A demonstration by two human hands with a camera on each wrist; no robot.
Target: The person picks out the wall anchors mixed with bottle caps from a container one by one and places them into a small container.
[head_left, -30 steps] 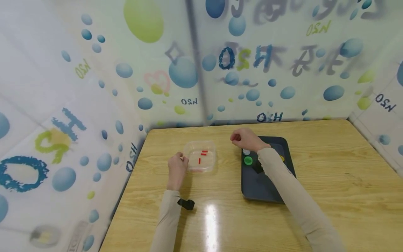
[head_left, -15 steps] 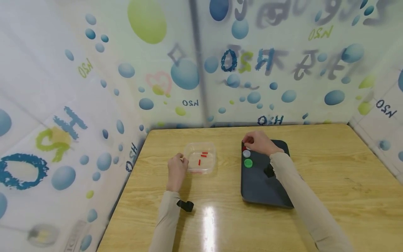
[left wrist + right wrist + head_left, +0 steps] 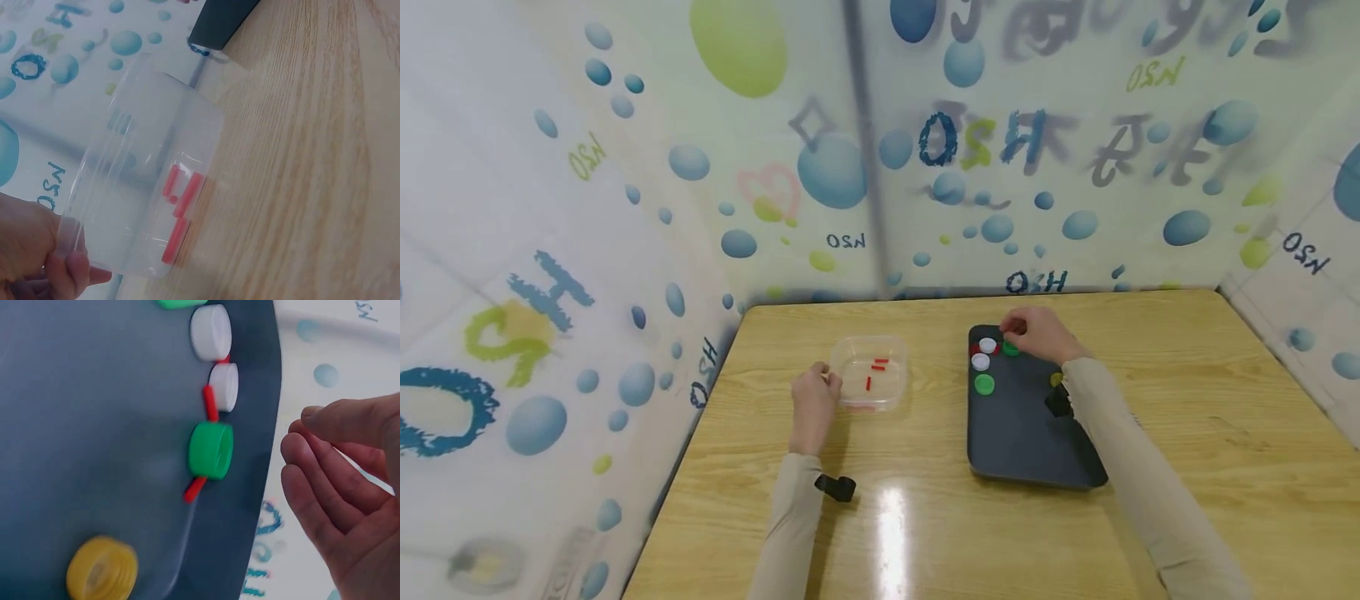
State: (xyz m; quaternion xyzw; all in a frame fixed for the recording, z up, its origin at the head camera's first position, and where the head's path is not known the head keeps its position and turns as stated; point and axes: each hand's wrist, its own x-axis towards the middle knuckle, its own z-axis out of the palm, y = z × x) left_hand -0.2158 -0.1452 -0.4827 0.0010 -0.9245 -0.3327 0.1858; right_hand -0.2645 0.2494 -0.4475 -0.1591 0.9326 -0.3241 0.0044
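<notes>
My left hand (image 3: 815, 408) pinches the near-left rim of a clear plastic container (image 3: 112, 206). Several short red sticks (image 3: 177, 240) lie inside it. Over the far part of the dark tray (image 3: 1030, 442) is my right hand (image 3: 1041, 335), its fingers loosely bent with nothing between them. Beside its fingertips in the head view sits a green bottle cap (image 3: 209, 450), with red sticks (image 3: 211, 403) close against it. Two white caps (image 3: 212, 332) stand in line with that cap. Another green cap (image 3: 984, 384) lies nearer me, and a yellow cap (image 3: 103, 569) is partly behind my right wrist.
The wooden table (image 3: 940, 517) runs back to a printed wall (image 3: 1000, 192) with blue and green spots. A second wall (image 3: 550, 350) borders the table on the left. Bare tabletop separates the container from the tray. Each wrist carries a small black camera (image 3: 837, 487).
My right hand has moved from left of the tray, over its far-left corner, to the right beside the green cap. White caps and red at that corner are uncovered. My left hand stays at the container.
</notes>
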